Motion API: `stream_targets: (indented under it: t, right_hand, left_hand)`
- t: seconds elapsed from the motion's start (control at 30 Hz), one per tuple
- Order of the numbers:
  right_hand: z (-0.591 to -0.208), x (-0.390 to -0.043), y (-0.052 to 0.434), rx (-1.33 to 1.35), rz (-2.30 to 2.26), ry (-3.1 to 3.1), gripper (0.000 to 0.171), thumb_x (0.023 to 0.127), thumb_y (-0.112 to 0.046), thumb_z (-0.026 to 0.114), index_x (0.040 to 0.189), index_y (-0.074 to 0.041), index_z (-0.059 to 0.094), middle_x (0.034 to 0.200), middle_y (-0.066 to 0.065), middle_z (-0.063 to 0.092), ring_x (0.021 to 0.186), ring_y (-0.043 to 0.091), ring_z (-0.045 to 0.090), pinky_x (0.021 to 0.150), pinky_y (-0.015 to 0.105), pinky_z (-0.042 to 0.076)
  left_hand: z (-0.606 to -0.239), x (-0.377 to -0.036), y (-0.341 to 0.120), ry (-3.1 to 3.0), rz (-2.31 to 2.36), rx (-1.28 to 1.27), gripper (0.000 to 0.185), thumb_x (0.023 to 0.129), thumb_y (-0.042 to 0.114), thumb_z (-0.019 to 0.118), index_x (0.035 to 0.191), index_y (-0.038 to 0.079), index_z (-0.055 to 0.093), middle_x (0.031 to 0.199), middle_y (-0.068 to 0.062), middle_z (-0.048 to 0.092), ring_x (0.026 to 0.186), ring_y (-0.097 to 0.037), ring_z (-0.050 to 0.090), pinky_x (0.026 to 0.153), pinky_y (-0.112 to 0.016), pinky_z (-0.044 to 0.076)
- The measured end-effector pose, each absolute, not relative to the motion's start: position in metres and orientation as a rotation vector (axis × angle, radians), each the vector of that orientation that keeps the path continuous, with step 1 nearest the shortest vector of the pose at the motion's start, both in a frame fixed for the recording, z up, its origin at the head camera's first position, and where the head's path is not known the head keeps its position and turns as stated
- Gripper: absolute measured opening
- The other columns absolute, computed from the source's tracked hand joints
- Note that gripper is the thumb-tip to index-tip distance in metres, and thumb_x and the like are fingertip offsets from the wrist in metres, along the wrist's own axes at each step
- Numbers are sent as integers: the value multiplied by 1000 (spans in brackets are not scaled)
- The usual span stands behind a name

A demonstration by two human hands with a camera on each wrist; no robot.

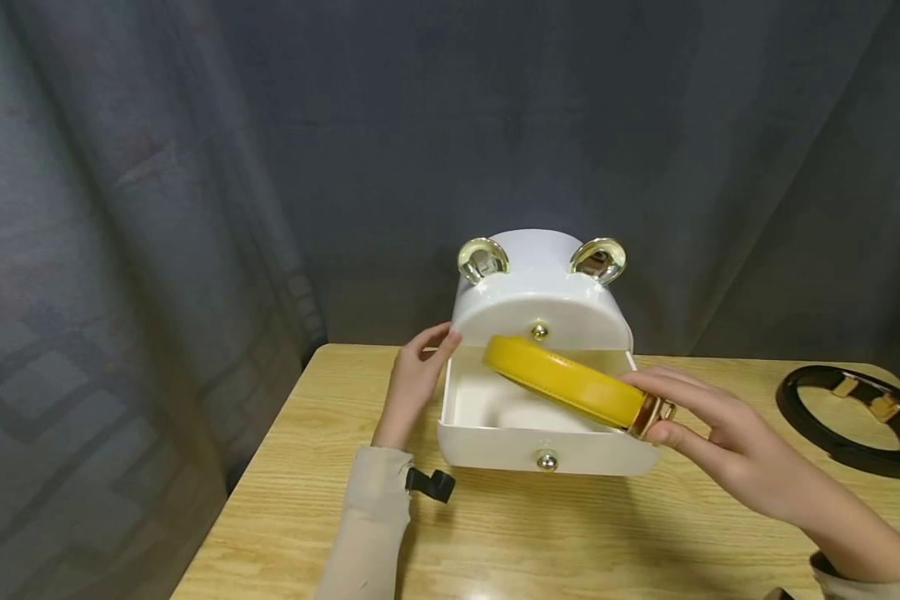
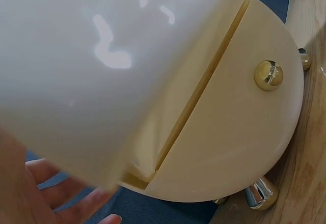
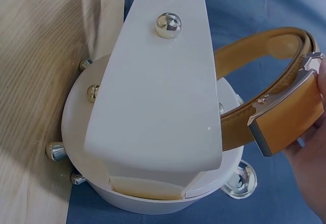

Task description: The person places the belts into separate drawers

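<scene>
A white rounded box (image 1: pixel 540 300) with two gold ear-shaped knobs stands on the wooden table (image 1: pixel 495 533); its lower drawer (image 1: pixel 543 446) is pulled out toward me. My right hand (image 1: pixel 708 421) grips a coiled yellow leather belt (image 1: pixel 562 379) by its metal buckle end (image 3: pixel 285 117), holding it tilted over the drawer. My left hand (image 1: pixel 416 379) rests with straight fingers against the drawer's left side (image 2: pixel 76 81). The left wrist view shows mostly the box's white wall and a gold knob (image 2: pixel 268 75).
A coiled black belt (image 1: pixel 855 417) with a gold buckle lies at the table's right edge. A small black clip (image 1: pixel 429 483) sits at my left sleeve. Grey curtain hangs behind and to the left of the table.
</scene>
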State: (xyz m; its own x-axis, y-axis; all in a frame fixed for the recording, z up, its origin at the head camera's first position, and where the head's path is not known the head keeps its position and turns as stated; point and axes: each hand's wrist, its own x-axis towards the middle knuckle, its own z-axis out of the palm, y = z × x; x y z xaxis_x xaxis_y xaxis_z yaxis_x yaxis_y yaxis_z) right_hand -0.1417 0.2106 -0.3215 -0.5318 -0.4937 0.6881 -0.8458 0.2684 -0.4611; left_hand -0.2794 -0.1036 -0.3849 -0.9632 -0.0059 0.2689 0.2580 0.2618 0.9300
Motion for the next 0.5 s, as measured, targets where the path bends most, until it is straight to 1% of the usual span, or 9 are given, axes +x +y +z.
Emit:
stream_targets:
  t: [0.13,0.2,0.27,0.3,0.43,0.5]
  right_hand:
    - [-319,-144,210,1162,1071,-2246,62,82,13,68,140,-6,56,138,-1,57,119,6,52,95,11,40]
    - [-318,-146,209,1144,1046,-2284,63,82,12,69,140,-9,56,138,-3,56,118,5,52,93,11,41]
    - [-316,-147,208,1152,1037,-2306,62,83,12,68,140,-9,56,136,-4,57,112,5,53,89,11,43]
    - [-315,-148,207,1155,1026,-2317,62,83,12,69,139,-10,57,135,-4,58,112,5,52,89,11,42]
    - [-311,-152,205,1213,1004,-2363,58,84,11,68,137,-10,58,119,-7,61,98,8,53,80,18,44]
    - [-309,-155,204,1242,993,-2382,57,85,9,68,138,-12,57,111,-9,62,95,8,53,78,20,44]
  left_hand:
    - [-385,-279,-103,-2315,-1773,-230,47,95,45,65,132,15,65,127,-4,65,105,-24,63,89,-42,51]
    - [-385,-279,-103,-2318,-1774,-231,48,95,45,65,132,15,64,127,-4,65,105,-24,62,89,-42,51]
    - [-385,-279,-103,-2322,-1769,-232,48,95,45,65,133,15,64,127,-4,65,106,-24,62,90,-42,51]
    - [-384,-278,-103,-2323,-1767,-231,48,95,45,65,133,15,64,128,-4,65,106,-24,62,90,-42,51]
    - [-383,-277,-104,-2331,-1756,-223,48,95,46,64,133,15,64,127,-4,65,107,-24,62,90,-42,51]
    - [-383,-278,-104,-2331,-1755,-224,48,95,45,64,133,15,64,127,-4,65,107,-24,62,90,-42,51]
